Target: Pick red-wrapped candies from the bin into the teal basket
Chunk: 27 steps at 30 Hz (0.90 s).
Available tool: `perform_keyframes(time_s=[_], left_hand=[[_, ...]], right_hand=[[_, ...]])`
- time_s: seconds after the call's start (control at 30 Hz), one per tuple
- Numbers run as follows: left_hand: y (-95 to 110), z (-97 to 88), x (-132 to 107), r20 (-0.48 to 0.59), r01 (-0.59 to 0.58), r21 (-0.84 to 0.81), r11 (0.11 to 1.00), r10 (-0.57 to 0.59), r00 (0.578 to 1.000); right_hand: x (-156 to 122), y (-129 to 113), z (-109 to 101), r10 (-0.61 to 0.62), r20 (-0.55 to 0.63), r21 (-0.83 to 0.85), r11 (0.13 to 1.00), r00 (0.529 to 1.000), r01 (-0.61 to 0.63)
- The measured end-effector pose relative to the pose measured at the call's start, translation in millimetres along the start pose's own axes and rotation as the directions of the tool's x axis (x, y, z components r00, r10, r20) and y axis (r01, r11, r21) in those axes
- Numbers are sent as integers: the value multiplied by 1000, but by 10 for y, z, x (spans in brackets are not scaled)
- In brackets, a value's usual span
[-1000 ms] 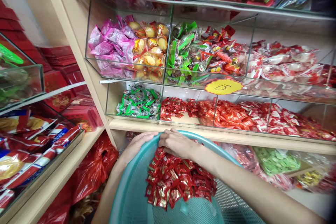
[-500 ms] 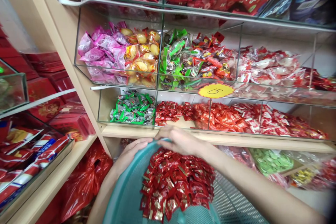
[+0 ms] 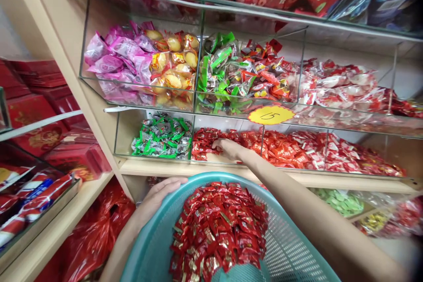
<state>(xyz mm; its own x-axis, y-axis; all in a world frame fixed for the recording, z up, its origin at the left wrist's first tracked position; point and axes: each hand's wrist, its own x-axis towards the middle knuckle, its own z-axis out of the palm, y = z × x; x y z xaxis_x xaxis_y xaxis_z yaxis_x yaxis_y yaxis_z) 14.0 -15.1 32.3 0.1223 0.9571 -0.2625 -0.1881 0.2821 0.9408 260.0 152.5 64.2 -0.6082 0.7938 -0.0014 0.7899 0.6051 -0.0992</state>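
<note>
In the head view, a teal plastic basket (image 3: 148,211) is tilted below the shelf, with a heap of small red-wrapped candies (image 3: 220,229) in it. My left hand (image 3: 161,191) holds the basket's upper left rim from outside, its fingers laid along the edge. My right hand (image 3: 228,147) reaches over the basket into the low clear bin, its curled fingers at the red candies (image 3: 206,139) there. Whatever lies between these fingers is hidden. Part of that bin's wooden bottom (image 3: 214,157) shows beside the hand.
Green-wrapped candies (image 3: 161,136) lie left of that bin, orange-red packets (image 3: 280,145) to its right. Clear bins above hold pink packets (image 3: 115,61) and others. A yellow price tag (image 3: 271,115) hangs in front. Wooden shelf edge (image 3: 158,168) and upright (image 3: 62,70) border the space.
My right hand has left the basket rim and moved forward into the red candy bin. The basket has tipped back toward me, its far rim now showing. The view has shifted slightly.
</note>
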Motion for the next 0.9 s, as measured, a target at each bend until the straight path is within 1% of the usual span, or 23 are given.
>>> perform_keyframes(time_s=[0.13,0.33,0.53,0.6,0.67,0.77,0.83,0.9], left_hand=[[30,14,-12,3,13,20,1000,-14,1000],[95,9,-43,25,8,121,993,-11,1000],[68,-25,-19,13,-78,171,982,77,997],[53,-17,-6,-8,-78,165,983,80,997],[37,2,3,-44,-55,136,989,61,997],[20,37,9,-65,-28,107,994,35,997],[18,56,7,-63,-31,101,994,37,997],[20,71,1,-60,-38,93,995,43,997]], right_hand=[[23,32,29,-6,21,-5,1000,1000,6],[-48,53,-2,16,24,1,1000,1000,-16],[-146,90,30,46,-1,52,998,999,-46],[-207,87,8,67,-8,81,995,998,-67],[-289,72,-66,89,-36,106,991,995,-85],[-461,13,-266,105,-114,144,986,988,-88],[-616,-70,-417,79,-182,217,975,980,-38],[-794,-196,-528,20,-242,298,953,970,55]])
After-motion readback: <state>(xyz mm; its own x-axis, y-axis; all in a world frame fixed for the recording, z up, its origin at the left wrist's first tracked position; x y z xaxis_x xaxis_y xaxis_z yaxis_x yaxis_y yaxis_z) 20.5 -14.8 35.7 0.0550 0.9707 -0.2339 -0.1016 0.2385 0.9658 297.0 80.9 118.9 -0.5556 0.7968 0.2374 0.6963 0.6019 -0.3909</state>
